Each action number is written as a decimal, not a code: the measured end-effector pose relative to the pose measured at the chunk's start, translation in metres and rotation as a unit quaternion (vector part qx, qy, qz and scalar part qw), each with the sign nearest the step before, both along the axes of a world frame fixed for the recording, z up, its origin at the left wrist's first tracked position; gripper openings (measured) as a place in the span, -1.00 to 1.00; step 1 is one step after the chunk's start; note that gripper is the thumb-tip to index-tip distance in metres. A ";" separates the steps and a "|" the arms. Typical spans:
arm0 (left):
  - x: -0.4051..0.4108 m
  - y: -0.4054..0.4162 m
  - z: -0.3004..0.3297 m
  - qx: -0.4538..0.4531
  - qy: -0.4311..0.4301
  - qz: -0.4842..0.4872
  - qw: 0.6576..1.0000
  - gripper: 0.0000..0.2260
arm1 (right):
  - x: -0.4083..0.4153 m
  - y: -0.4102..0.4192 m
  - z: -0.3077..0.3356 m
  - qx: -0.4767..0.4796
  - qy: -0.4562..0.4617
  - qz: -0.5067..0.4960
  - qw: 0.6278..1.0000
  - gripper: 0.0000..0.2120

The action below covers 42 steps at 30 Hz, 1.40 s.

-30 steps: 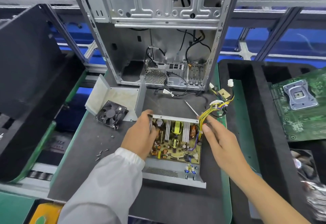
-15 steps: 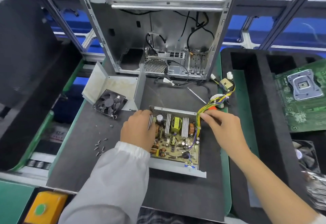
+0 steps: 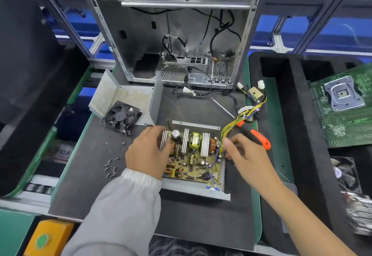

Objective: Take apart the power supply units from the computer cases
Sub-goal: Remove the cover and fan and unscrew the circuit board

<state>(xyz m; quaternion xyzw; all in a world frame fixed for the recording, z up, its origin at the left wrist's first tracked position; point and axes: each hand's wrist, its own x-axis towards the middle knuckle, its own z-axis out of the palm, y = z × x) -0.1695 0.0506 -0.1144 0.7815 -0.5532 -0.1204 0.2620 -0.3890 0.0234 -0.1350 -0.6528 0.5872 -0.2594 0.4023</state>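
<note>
Item: opened power supply unit [image 3: 194, 155]; no label legible. Your left hand [image 3: 148, 154] grips its heatsink [image 3: 164, 142]. Your right hand [image 3: 248, 156] pinches its wire bundle [image 3: 228, 130].

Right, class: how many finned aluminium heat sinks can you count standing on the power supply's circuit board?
3. One heat sink at the board's left end under the left hand's fingers, one left of the yellow transformer, one right of it. Others may be hidden under the left hand.

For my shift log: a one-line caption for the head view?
Left hand grips the opened PSU; right hand works at its wires.
</note>
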 end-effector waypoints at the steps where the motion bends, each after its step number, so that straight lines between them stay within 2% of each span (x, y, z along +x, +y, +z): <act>1: 0.003 -0.002 -0.002 0.015 0.016 0.007 1.000 -0.82 | 0.001 0.006 -0.002 -0.003 0.003 0.009 1.000 -0.77; 3: 0.009 -0.006 -0.005 0.043 0.065 0.027 0.997 -0.79 | 0.002 0.020 -0.004 -0.017 0.013 0.025 0.999 -0.89; 5: 0.014 -0.008 -0.011 0.077 0.104 0.035 0.991 -0.71 | 0.002 0.035 -0.006 0.001 0.016 0.030 0.999 -0.90; 10: 0.012 -0.019 -0.018 0.132 0.227 -0.035 0.964 -0.55 | 0.003 0.064 -0.019 0.126 0.014 0.016 0.992 -0.90; 13: 0.011 -0.032 -0.015 0.124 0.319 -0.084 0.936 -0.65 | 0.005 0.067 -0.019 0.158 0.001 0.000 0.987 -0.88; 15: 0.008 -0.032 -0.014 0.077 0.370 -0.071 0.923 -0.80 | 0.007 0.069 -0.019 0.157 -0.009 -0.005 0.988 -0.86; 16: 0.007 -0.031 -0.015 0.047 0.384 -0.059 0.920 -0.82 | 0.009 0.070 -0.020 0.146 -0.015 -0.009 0.989 -0.83; 19: 0.003 -0.025 -0.018 -0.024 0.386 -0.037 0.922 -0.74 | 0.013 0.077 -0.020 0.113 -0.049 -0.041 0.992 -0.74; 22: 0.006 -0.028 -0.017 -0.071 0.361 -0.040 0.929 -0.70 | 0.015 0.083 -0.021 0.112 -0.083 -0.087 0.986 -0.76; 25: 0.009 -0.033 -0.018 -0.049 0.389 -0.076 0.917 -0.88 | 0.018 0.087 -0.021 0.115 -0.095 -0.095 0.984 -0.83; 27: 0.013 -0.037 -0.020 -0.014 0.399 -0.090 0.912 -0.79 | 0.017 0.086 -0.019 0.124 -0.092 -0.075 0.985 -0.82; 29: 0.015 -0.040 -0.023 0.030 0.373 -0.094 0.922 -0.86 | 0.016 0.085 -0.018 0.141 -0.095 -0.059 0.984 -0.79; 32: 0.011 -0.038 -0.026 0.030 0.387 -0.084 0.918 -0.80 | 0.015 0.083 -0.018 0.146 -0.102 -0.050 0.983 -0.73; 37: 0.006 -0.031 -0.016 -0.061 0.414 -0.074 0.905 -0.85 | 0.014 0.083 -0.018 0.120 -0.123 -0.044 0.984 -0.77; 42: 0.005 -0.028 0.004 -0.219 0.359 -0.119 0.899 -0.88 | 0.010 0.067 -0.020 0.056 -0.148 -0.022 0.987 -0.72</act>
